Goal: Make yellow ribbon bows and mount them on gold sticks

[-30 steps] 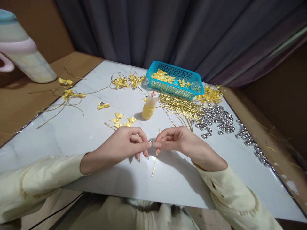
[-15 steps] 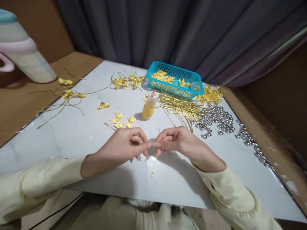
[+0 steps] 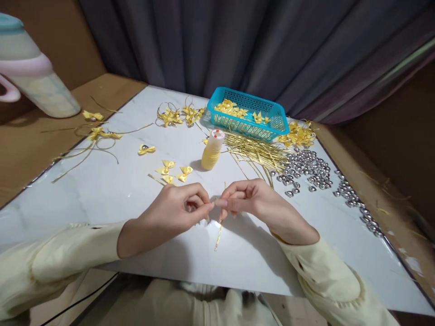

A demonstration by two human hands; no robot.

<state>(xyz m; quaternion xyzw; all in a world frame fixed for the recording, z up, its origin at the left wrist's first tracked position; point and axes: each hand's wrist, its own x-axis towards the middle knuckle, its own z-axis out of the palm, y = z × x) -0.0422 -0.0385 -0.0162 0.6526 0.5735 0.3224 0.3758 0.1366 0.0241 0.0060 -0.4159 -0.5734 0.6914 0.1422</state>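
My left hand (image 3: 180, 206) and my right hand (image 3: 249, 199) meet fingertip to fingertip above the front middle of the table. Both are closed in a pinch; whatever is between the fingertips is too small to make out. A gold twist tie (image 3: 219, 235) runs below my right fingers, which hide its middle; whether they touch it I cannot tell. Just beyond my left hand are several yellow ribbon bows (image 3: 184, 173). A small bottle (image 3: 211, 153) of yellowish content, with a white and red top, stands upright beyond both hands.
A blue basket (image 3: 249, 129) with yellow bows stands at the back, with a pile of gold twist ties (image 3: 260, 151) before it. Silver beads (image 3: 311, 167) spread along the right. Finished-looking bows with cords (image 3: 98, 134) lie left. A large tumbler (image 3: 44, 81) stands far left.
My left hand has shifted slightly, and its fingers are curled a little differently. My right hand and the things on the table stay nearly the same.
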